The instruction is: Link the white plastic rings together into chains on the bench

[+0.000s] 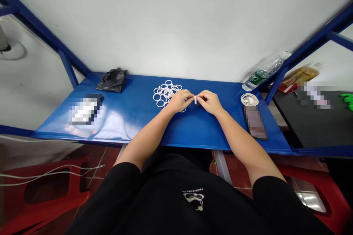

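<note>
Two bare hands in head view, fingertips nearly meeting above blue table. L hand pinches a small white piece w/ thumb & fingertips; R hand pinches same piece from its other side. Piece is right btwn the hands, upright; too small to tell its exact shape. Pile of white rings lies just beside L hand, partly hidden by it. Farther L of L hand: crumpled black bag, plus a pixelated item closer to body, can't ID. R of R hand, well apart: white coil, dark pixelated slab just nearer body; beyond coil, clear bottle w/ green label, tilted.
</note>
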`<act>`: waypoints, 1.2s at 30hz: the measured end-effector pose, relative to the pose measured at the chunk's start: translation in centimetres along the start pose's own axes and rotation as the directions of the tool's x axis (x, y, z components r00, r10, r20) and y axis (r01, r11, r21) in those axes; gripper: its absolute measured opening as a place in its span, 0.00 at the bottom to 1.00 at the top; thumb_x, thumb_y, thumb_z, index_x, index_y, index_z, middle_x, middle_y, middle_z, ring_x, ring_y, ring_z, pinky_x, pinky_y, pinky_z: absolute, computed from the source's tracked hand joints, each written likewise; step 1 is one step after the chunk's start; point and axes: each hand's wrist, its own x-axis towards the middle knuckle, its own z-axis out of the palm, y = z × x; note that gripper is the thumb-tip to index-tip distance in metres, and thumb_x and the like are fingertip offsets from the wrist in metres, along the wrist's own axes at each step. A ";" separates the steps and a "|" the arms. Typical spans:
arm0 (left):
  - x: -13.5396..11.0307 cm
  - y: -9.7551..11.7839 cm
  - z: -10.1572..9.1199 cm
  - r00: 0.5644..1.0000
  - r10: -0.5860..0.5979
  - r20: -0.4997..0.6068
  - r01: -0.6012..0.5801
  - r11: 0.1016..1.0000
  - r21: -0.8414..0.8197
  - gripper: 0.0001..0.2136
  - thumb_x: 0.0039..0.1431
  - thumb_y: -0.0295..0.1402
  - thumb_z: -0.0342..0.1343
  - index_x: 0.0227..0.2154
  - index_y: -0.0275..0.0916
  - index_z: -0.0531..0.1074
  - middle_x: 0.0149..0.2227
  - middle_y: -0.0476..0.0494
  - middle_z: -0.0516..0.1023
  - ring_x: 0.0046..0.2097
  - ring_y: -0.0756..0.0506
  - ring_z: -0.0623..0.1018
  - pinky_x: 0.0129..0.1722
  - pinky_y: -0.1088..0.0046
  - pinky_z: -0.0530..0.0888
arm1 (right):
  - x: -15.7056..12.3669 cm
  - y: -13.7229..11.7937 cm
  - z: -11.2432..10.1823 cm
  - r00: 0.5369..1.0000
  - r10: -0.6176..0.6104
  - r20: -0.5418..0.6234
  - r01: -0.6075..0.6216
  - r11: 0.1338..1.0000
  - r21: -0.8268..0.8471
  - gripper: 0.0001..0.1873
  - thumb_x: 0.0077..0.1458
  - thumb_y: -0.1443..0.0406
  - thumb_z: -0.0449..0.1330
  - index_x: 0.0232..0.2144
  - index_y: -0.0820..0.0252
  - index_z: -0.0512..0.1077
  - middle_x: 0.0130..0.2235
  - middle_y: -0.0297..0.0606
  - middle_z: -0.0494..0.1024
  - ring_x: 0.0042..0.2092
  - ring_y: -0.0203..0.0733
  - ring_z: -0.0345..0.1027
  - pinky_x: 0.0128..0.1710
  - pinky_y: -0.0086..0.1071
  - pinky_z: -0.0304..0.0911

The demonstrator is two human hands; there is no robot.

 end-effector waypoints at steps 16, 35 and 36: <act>0.2 -0.3 0.0 0.996 -0.005 -0.090 0.011 0.998 0.064 0.08 0.72 0.35 0.59 0.39 0.40 0.81 0.37 0.42 0.84 0.41 0.45 0.82 0.45 0.65 0.77 | 0.2 0.6 0.5 1.000 -0.012 0.021 0.013 1.000 -0.013 0.14 0.67 0.55 0.62 0.49 0.51 0.80 0.47 0.41 0.82 0.45 0.48 0.77 0.49 0.44 0.73; -3.7 -2.2 -10.4 0.838 -0.485 0.251 0.287 0.783 0.552 0.62 0.46 0.67 0.69 0.78 0.47 0.48 0.80 0.32 0.41 0.78 0.18 0.42 0.74 0.32 0.43 | 0.1 1.2 1.8 0.901 0.158 0.405 -0.053 0.965 -0.258 0.69 0.47 0.34 0.71 0.79 0.46 0.45 0.80 0.46 0.44 0.80 0.69 0.29 0.76 0.69 0.33; -4.7 -2.7 -10.9 0.817 -0.522 0.245 0.312 0.758 0.573 0.65 0.45 0.68 0.69 0.79 0.46 0.44 0.80 0.30 0.38 0.78 0.17 0.40 0.74 0.32 0.43 | 0.2 0.8 2.3 0.883 0.161 0.441 -0.040 0.962 -0.270 0.70 0.47 0.33 0.70 0.79 0.46 0.42 0.81 0.45 0.40 0.80 0.69 0.25 0.76 0.69 0.31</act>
